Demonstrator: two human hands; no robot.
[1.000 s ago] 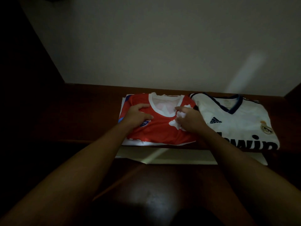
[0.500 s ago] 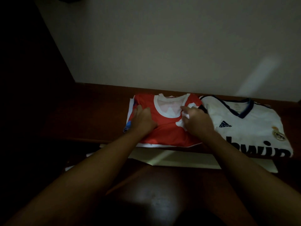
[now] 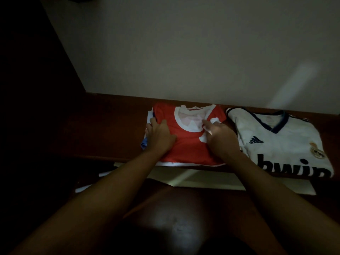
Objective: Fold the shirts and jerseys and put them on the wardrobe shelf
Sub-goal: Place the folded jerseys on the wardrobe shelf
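A: Red jersey [image 3: 185, 142] sits folded on the wardrobe shelf [image 3: 110, 129], just left of the white jersey [image 3: 287, 137].

B: Hands?

A: Left hand [image 3: 160, 136] and right hand [image 3: 219, 135] both lie on it, fingers fairly straight, pressing.

B: Handling?

A: Looks light, soft, slippery. Lift it by the side edges, from underneath.

A plain pale wall [image 3: 184, 52] backs the alcove, with a faint streak of light [image 3: 292, 83] slanting across its right side. A dark wooden side panel [image 3: 36, 80] stands left.
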